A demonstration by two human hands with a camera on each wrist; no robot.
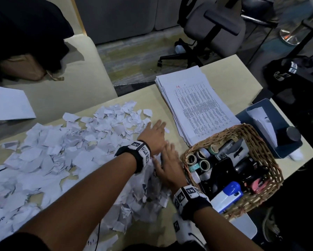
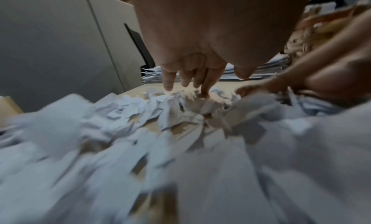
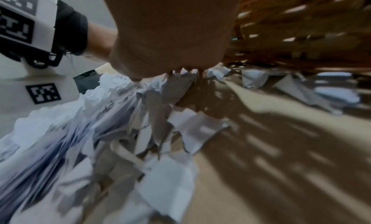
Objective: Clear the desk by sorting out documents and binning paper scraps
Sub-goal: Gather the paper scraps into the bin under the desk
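From the head view, my left hand point(image 1: 154, 135) lies flat on the desk point(image 1: 148, 98), fingers straight and together, at the right edge of the scraps point(image 1: 65, 147). The scraps spread over the left and middle of the desk. My right hand point(image 1: 167, 166) sits just beside the left, nearer me, fingers straight, pressed against a heap of scraps under my left wrist. The documents point(image 1: 197, 105) lie stacked beyond both hands, their near corner touching the basket point(image 1: 260, 142) of tape rolls and staplers at my right. A blue tray point(image 1: 282, 151) stands behind the basket.

From the left wrist, my fingers point(image 2: 167, 78) point down, loosely spread, one fingertip touching the scraps point(image 2: 140, 106); they hold nothing. My right hand point(image 2: 301, 82) shows at the right, blurred, against the heap. The documents point(image 2: 261, 70) sit behind.

From the right wrist, my hand point(image 3: 170, 36) fills the top and hides the fingers, so I cannot tell their set here. Scraps point(image 3: 100, 116) pile up at the left beneath it, with bare desk point(image 3: 281, 148) to the right. All is blurred.
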